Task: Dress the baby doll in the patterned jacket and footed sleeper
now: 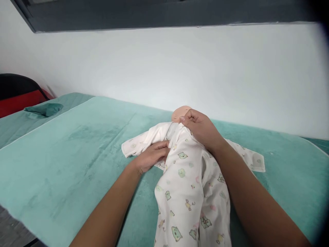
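Observation:
A baby doll (180, 113) lies on its back on a teal-covered surface, its head at the far end and its front raised towards me. It has on a white baby romper (185, 178) printed with small green and pink animals. Both sleeves spread out sideways. My right hand (200, 127) pinches the romper's upper edge by the neck and partly covers the head. Beside the doll's left-hand side in view, my left hand (154, 156) rests with fingers stretched out against the romper. Its fingertips are partly hidden at the fabric's edge.
The teal cover (64, 164) spreads widely to both sides. A white wall (144, 65) stands close behind, with a dark panel (164, 13) above. At the far left are a face-hole-like opening (45, 109) and a black and red chair (22, 91).

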Available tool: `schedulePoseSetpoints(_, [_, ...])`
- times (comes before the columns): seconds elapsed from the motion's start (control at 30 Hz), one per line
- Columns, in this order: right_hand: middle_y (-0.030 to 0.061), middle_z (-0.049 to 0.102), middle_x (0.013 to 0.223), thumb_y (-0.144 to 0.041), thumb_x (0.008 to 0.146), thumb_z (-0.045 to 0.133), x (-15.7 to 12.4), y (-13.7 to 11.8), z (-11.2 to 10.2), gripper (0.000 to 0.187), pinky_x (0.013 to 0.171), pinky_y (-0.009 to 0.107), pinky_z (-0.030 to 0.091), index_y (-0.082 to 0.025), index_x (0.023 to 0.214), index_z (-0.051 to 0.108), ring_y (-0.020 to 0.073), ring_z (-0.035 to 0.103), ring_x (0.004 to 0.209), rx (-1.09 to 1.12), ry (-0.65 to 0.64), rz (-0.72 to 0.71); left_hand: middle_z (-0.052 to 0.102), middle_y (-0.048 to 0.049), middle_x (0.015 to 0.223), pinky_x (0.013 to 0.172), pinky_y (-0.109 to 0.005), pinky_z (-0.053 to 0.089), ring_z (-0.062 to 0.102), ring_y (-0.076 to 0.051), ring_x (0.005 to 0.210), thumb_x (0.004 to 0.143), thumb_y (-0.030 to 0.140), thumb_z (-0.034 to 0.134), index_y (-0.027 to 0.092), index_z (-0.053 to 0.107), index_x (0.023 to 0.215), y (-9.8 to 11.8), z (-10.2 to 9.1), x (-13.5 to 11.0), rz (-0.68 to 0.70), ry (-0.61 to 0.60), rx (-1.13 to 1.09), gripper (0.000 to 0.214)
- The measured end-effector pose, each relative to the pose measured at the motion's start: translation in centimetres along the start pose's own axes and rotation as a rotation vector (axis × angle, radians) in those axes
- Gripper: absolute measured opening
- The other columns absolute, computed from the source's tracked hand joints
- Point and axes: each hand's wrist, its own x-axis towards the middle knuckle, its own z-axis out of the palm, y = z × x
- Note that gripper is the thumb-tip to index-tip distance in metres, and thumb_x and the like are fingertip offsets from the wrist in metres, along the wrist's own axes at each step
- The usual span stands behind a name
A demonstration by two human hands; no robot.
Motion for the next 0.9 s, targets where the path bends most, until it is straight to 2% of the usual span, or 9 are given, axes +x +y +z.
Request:
schedulePoseSetpoints(0.1, [-0.0038, 0.039, 0.058, -0.048, 0.085, 0.063, 0.2, 0.6, -0.3, 0.036, 0.052, 0.027, 0.026, -0.022, 0.068, 0.046, 0.0109, 0.033, 0.053, 0.016, 0.037, 0.004, 0.055, 0.0017, 0.079, 0.067, -0.023, 0.041, 0.052, -0.01, 0.072, 0.077, 0.029, 0.069, 0.018, 0.062, 0.082, 0.0, -0.2, -0.1, 0.004, -0.004, -0.008, 0.015])
schedulePoseSetpoints(0.2, [-0.0032, 0.04, 0.059, -0.051, 0.084, 0.065, 0.4, 1.3, -0.6, 0.038, 0.054, 0.028, 0.03, -0.022, 0.066, 0.046, 0.0116, 0.035, 0.055, 0.051, 0.073, -0.002, 0.056, 0.0019, 0.075, 0.063, -0.023, 0.039, 0.052, -0.01, 0.067, 0.078, 0.03, 0.069, 0.018, 0.062, 0.083, 0.2, -0.8, -0.2, -0.01, -0.035, 0.075, 0.014])
schedulePoseSetpoints(0.33, [-0.001, 0.052, 0.067, -0.051, 0.083, 0.066, 0.3, 1.8, -1.1, 0.038, 0.058, 0.028, 0.036, -0.022, 0.068, 0.047, 0.0137, 0.045, 0.06, 0.172, 0.1, 0.015, 0.055, 0.0019, 0.07, 0.058, -0.024, 0.037, 0.051, -0.011, 0.062, 0.081, 0.034, 0.065, 0.018, 0.062, 0.081, 0.8, -1.3, -0.3, -0.047, -0.098, 0.226, 0.016])
schedulePoseSetpoints(0.43, [0.0001, 0.055, 0.07, -0.051, 0.084, 0.065, 0.1, 1.7, -1.5, 0.036, 0.058, 0.029, 0.038, -0.022, 0.071, 0.049, 0.0147, 0.049, 0.062, 0.22, 0.134, -0.008, 0.054, 0.0012, 0.072, 0.059, -0.024, 0.038, 0.05, -0.011, 0.064, 0.083, 0.037, 0.064, 0.018, 0.063, 0.082, 1.0, -1.3, -0.4, 0.003, -0.076, 0.282, 0.019])
schedulePoseSetpoints(0.53, [-0.0021, 0.048, 0.062, -0.051, 0.084, 0.064, 0.1, 1.7, -1.7, 0.034, 0.055, 0.028, 0.035, -0.023, 0.072, 0.049, 0.013, 0.043, 0.057, 0.147, 0.195, -0.037, 0.056, -0.0004, 0.08, 0.065, -0.025, 0.041, 0.051, -0.013, 0.071, 0.086, 0.041, 0.06, 0.017, 0.063, 0.083, 0.7, -1.3, -0.2, 0.122, 0.023, 0.265, 0.024])
schedulePoseSetpoints(0.63, [-0.004, 0.042, 0.058, -0.049, 0.085, 0.063, 0.4, 2.0, -1.5, 0.035, 0.054, 0.027, 0.032, -0.022, 0.069, 0.049, 0.0116, 0.039, 0.055, -0.047, 0.242, -0.018, 0.058, -0.0055, 0.106, 0.087, -0.03, 0.044, 0.054, -0.018, 0.098, 0.091, 0.042, 0.054, 0.018, 0.064, 0.08, 0.2, -1.3, 0.4, 0.339, 0.161, 0.347, 0.028])
schedulePoseSetpoints(0.73, [-0.0037, 0.045, 0.061, -0.048, 0.085, 0.062, 0.7, 2.4, -1.1, 0.037, 0.058, 0.027, 0.032, -0.02, 0.065, 0.048, 0.0117, 0.041, 0.061, -0.224, 0.199, -0.013, 0.056, -0.0066, 0.12, 0.102, -0.032, 0.037, 0.05, -0.021, 0.117, 0.091, 0.04, 0.055, 0.019, 0.065, 0.074, -0.4, -1.0, 1.0, 0.495, 0.337, 0.448, 0.029])
schedulePoseSetpoints(0.8, [-0.0038, 0.046, 0.063, -0.049, 0.084, 0.062, 0.8, 2.5, -0.9, 0.037, 0.059, 0.027, 0.032, -0.02, 0.065, 0.049, 0.0114, 0.041, 0.062, -0.266, 0.16, -0.014, 0.059, -0.006, 0.118, 0.101, -0.032, 0.038, 0.052, -0.021, 0.115, 0.092, 0.039, 0.054, 0.02, 0.066, 0.079, -0.7, -0.5, 1.3, 0.531, 0.438, 0.449, 0.026])
schedulePoseSetpoints(0.9, [-0.0045, 0.048, 0.063, -0.049, 0.081, 0.065, 0.6, 2.5, -0.8, 0.036, 0.059, 0.027, 0.031, -0.02, 0.066, 0.051, 0.0107, 0.04, 0.061, -0.262, 0.144, 0.006, 0.063, -0.0024, 0.093, 0.085, -0.028, 0.043, 0.056, -0.018, 0.094, 0.093, 0.042, 0.051, 0.02, 0.062, 0.081, -1.1, 0.2, 1.9, 0.513, 0.548, 0.42, 0.028])
